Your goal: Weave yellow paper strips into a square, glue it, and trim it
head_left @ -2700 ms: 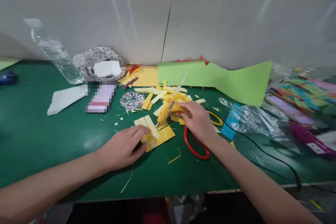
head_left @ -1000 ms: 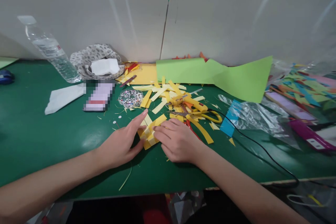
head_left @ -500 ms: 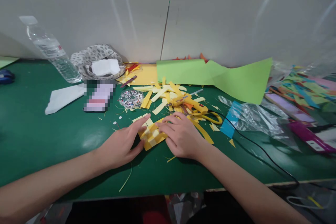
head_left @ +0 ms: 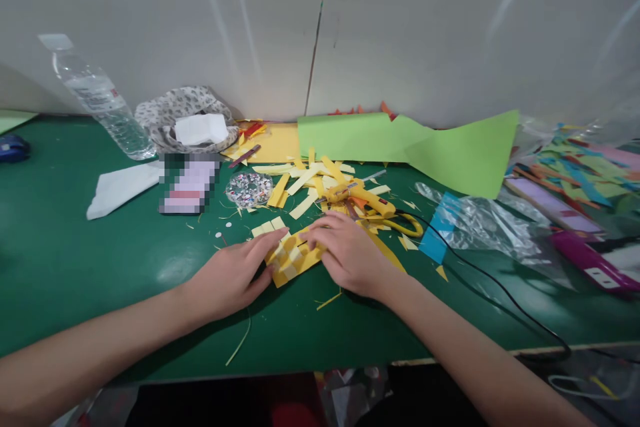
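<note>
A yellow paper sheet [head_left: 289, 261] with pale yellow strips woven through slits lies on the green table between my hands. My left hand [head_left: 227, 278] pinches its left edge, thumb low and fingers on top. Over the sheet's right part, my right hand [head_left: 353, 257] bends its fingers onto the weave and covers that side. Ends of pale strips [head_left: 270, 227] stick out past the upper left edge. Just beyond my right hand, a yellow glue gun [head_left: 367, 199] rests on a heap of cut yellow paper strips [head_left: 305, 180].
A yellow loop handle [head_left: 414, 225] lies by the glue gun, whose black cord [head_left: 493, 273] runs right. Behind are a green paper sheet [head_left: 350, 138], a cloth bag [head_left: 170, 103] and a water bottle [head_left: 103, 97]. A round pack of small beads [head_left: 249, 189] and a phone [head_left: 193, 183] lie left.
My right hand has shifted slightly right along the woven paper, its fingers still bent over it. My left hand keeps its place at the left edge.
</note>
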The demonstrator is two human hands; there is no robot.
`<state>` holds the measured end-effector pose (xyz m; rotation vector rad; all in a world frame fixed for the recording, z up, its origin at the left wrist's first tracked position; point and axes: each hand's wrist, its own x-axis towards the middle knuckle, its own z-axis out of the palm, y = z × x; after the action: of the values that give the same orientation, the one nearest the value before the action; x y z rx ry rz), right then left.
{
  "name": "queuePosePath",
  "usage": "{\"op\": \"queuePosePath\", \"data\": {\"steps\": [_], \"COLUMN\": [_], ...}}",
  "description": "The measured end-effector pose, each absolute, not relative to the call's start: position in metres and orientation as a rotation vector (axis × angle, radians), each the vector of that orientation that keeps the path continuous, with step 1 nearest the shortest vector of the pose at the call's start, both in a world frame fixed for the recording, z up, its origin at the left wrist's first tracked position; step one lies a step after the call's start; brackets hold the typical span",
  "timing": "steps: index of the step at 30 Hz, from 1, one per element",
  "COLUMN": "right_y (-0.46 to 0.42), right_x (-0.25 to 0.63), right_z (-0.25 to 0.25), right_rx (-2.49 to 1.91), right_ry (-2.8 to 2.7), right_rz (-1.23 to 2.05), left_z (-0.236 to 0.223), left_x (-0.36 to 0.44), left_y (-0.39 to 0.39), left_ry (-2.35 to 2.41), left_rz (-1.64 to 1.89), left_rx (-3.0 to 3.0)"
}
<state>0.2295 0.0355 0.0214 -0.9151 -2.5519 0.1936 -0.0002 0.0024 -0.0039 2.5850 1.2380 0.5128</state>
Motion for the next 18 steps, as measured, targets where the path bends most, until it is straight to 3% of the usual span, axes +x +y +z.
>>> {"op": "queuePosePath", "data": {"steps": [5,18], "right_y": [0.048,0.046], "right_x": [0.25,0.247], "right_z": [0.024,0.028], "right_rx": [-1.112,-1.134], "right_ry": [-2.187,-2.405], "right_rz": [0.131,-0.019], "left_z": [-0.003,0.0], "left_x": [0.002,-0.003], "left_y": [0.002,0.006], "left_ry": [1.237,1.017], "left_rz": [0.455,0.634], "left_rx": [2.726,2.98]}}
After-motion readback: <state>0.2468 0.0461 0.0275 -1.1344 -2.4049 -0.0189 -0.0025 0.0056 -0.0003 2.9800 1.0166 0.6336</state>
